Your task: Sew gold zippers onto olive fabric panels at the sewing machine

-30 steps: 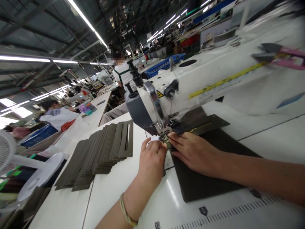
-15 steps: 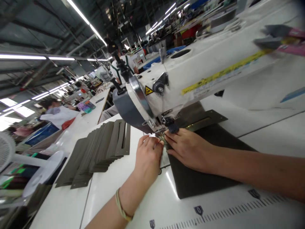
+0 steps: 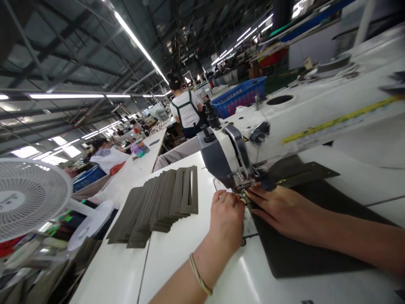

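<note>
The left hand (image 3: 227, 219) and right hand (image 3: 286, 211) are bare, as are the 2 forearms (image 3: 360, 236) where they show. 1 thin, cord-like band (image 3: 196, 272), pale yellowish tan, loops around the left wrist (image 3: 207, 255).

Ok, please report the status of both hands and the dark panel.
Left hand curled, grip unclear. Right hand laid flat over dark panel. Sewing head close to both hands.
</note>
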{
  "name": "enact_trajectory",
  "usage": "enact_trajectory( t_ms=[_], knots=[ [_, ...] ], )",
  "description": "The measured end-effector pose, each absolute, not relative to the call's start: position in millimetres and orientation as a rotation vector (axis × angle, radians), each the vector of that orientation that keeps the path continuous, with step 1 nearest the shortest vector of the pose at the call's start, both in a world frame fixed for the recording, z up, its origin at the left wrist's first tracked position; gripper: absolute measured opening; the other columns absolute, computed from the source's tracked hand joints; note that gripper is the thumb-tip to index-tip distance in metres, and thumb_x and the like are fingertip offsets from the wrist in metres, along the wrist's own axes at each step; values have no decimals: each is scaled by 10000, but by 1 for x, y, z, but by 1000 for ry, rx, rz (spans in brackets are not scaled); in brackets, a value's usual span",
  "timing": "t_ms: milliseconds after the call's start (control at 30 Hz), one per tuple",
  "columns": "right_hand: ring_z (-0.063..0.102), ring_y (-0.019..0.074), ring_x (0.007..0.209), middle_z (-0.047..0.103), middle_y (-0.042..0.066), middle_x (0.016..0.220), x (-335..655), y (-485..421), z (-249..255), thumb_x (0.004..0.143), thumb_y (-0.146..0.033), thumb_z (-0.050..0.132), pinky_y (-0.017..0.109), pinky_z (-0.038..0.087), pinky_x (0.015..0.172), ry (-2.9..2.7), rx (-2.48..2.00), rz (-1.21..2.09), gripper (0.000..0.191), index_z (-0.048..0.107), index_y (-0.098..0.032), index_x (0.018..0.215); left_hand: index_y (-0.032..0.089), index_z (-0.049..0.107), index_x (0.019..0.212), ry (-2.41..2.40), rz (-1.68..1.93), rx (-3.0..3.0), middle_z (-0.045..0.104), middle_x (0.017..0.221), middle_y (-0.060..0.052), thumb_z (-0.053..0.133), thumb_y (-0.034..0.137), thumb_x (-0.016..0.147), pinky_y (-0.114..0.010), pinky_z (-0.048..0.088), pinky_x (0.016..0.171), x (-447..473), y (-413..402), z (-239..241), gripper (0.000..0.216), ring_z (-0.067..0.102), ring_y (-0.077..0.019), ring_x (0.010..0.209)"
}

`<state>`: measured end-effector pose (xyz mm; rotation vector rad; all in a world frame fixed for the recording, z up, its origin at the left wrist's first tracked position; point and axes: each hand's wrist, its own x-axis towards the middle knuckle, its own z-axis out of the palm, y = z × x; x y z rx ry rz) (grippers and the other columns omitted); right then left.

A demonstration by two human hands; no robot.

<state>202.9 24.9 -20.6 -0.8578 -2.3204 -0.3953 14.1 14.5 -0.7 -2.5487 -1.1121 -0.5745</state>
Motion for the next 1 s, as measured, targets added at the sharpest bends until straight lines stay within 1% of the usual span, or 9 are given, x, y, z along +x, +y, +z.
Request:
enact_trajectory(
  t_ms=[133, 267, 533, 700, 867, 1000],
  knots=[
    [652, 251, 848, 708, 150, 1006, 203, 26, -21, 888, -166, 491, 384, 529, 743, -2312, -845, -401, 208, 645, -107, 1015, 147, 668, 851, -1136, -531, -2573, 661, 870, -81, 612, 111, 867, -418, 506, 866, 15, 15, -1, 68, 615, -225, 828],
    [650, 243, 835, 700, 146, 1022, 202, 28, -22, 896, -165, 492, 385, 528, 737, -2330, -847, -329, 211, 634, -105, 1040, 138, 667, 830, -1153, -530, -2553, 664, 866, -83, 615, 114, 880, -409, 509, 848, 15, 16, -1, 76, 618, -220, 824],
    [663, 262, 883, 704, 140, 1049, 202, 30, -29, 900, -170, 487, 427, 542, 782, -2286, -822, -348, 297, 622, -108, 1157, 144, 660, 816, -1160, -567, -2536, 667, 851, -71, 649, 112, 868, -393, 502, 845, 13, 16, -6, 63, 621, -212, 821],
    [678, 256, 882, 709, 131, 1070, 203, 31, -31, 904, -176, 493, 433, 553, 813, -2270, -806, -365, 308, 619, -124, 1180, 154, 651, 825, -1191, -546, -2547, 668, 865, -78, 690, 116, 823, -407, 510, 828, 13, 19, -11, 55, 625, -219, 823],
    [679, 255, 977, 701, 137, 1108, 203, 31, -27, 907, -180, 496, 407, 571, 824, -2331, -840, -269, 374, 591, -143, 1267, 157, 637, 794, -1165, -655, -2477, 661, 820, -58, 668, 62, 818, -382, 512, 795, 11, 22, -19, 102, 625, -206, 794],
    [667, 244, 1042, 707, 119, 1110, 206, 40, -26, 922, -167, 486, 424, 550, 914, -2363, -845, -245, 342, 630, -174, 1232, 156, 632, 771, -1151, -716, -2435, 666, 807, -46, 677, 17, 788, -366, 512, 778, 11, 26, -26, 147, 630, -197, 774]
  ],
)
